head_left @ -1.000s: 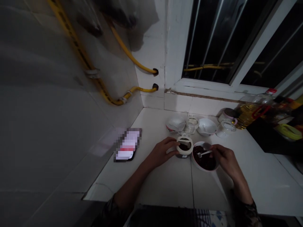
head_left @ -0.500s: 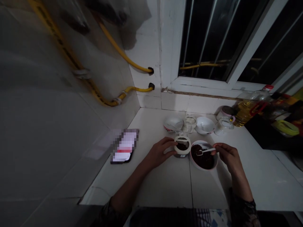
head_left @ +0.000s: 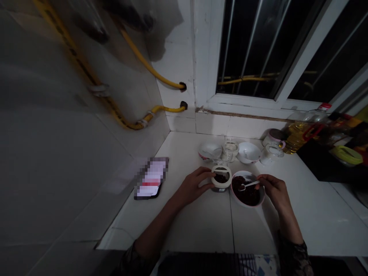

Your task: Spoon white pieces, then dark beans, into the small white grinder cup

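My left hand (head_left: 193,184) grips the left side of a small jar (head_left: 221,188) with a pale rim and dark contents, standing on the counter. Pinched in my right hand (head_left: 274,188) is a small white spoon (head_left: 250,184). Its tip is over the dark reddish contents of a white bowl (head_left: 247,205) with a pink rim, just right of the jar.
Behind are a glass bowl (head_left: 210,150), a clear jar (head_left: 230,148), a white bowl (head_left: 249,152) and another jar (head_left: 270,154). A phone (head_left: 152,178) lies left. An oil bottle (head_left: 296,134) and a black box (head_left: 322,163) stand right.
My right hand has shifted slightly left and down with the spoon, whose tip is a little lower in the bowl. My left hand and the jar have not moved.
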`<state>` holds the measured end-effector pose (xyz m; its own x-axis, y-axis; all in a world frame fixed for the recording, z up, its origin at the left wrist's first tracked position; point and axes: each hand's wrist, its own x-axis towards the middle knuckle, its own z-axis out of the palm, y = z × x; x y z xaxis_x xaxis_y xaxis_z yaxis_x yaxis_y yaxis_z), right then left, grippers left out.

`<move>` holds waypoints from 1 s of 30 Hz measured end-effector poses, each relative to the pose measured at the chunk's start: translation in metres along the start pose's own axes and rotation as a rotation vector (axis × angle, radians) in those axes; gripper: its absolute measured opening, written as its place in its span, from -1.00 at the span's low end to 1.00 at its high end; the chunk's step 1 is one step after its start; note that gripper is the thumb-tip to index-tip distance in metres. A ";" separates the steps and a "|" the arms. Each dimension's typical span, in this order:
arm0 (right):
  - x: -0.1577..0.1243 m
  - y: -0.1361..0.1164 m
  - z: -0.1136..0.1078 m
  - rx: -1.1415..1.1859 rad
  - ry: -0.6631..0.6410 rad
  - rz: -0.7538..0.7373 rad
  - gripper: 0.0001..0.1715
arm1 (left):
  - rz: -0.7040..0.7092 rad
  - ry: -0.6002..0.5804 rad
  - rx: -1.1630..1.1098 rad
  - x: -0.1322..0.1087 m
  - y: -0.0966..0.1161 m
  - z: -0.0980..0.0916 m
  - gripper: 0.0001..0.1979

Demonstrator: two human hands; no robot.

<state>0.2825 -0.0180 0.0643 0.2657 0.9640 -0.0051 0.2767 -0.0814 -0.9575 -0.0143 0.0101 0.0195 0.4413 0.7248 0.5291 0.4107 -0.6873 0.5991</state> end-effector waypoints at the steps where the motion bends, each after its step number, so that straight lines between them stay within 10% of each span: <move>1: 0.000 0.001 0.000 0.000 -0.003 0.001 -0.64 | -0.002 -0.002 0.001 0.000 0.000 0.000 -0.76; 20: 0.002 -0.008 -0.001 0.250 0.053 0.057 -0.61 | 0.004 0.003 0.007 0.000 0.001 0.000 -0.75; 25: -0.010 -0.029 0.027 0.117 0.109 -0.212 -0.62 | 0.026 0.000 0.004 0.000 -0.001 0.001 -0.74; 30: -0.020 -0.031 0.054 -0.313 -0.134 -0.666 -0.72 | 0.027 -0.007 0.009 0.000 0.000 0.002 -0.75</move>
<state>0.2184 -0.0207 0.0786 -0.1594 0.8557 0.4923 0.5952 0.4811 -0.6436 -0.0129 0.0104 0.0186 0.4581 0.7058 0.5404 0.4060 -0.7069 0.5792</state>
